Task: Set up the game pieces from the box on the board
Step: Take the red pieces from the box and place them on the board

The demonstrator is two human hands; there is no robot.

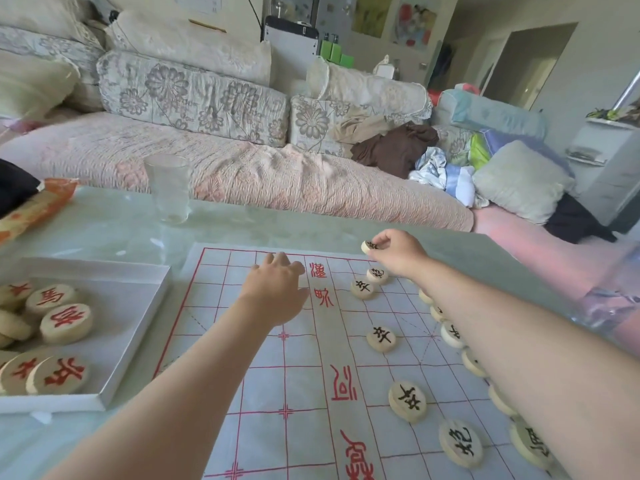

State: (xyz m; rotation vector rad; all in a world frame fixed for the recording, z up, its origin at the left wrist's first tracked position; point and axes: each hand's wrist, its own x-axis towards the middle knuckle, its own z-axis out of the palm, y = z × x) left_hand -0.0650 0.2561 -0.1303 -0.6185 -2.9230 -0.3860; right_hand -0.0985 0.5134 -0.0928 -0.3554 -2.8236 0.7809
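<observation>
Here we are at the table [104, 230], and the right hand [398, 252] is out over the far right corner of the board [263, 386]. Thumb and fingertips pinch one pale round piece [367, 246] with a black character on it. We can't tell whether that piece touches the paper or hangs just above it.

The left hand [277, 289] lies palm down on the far half of the board, beside the red writing in the middle strip. Its fingers are straight and a little spread, pressing on the sheet and holding nothing.

On the right half we count several black-lettered pieces [381, 338] set on the grid lines. More of them sit in a row [452, 334] along the board's right edge, partly hidden under the right forearm.

Off the board's left edge sits the white box [117, 299], a shallow tray touching or just beside the sheet. In it the red-lettered pieces [65, 323] lie in a loose heap at its left side.

Further back on the table we have a clear glass [168, 190] near the far edge. An orange packet [31, 209] lies at the far left, and the sofa [242, 174] is behind.
</observation>
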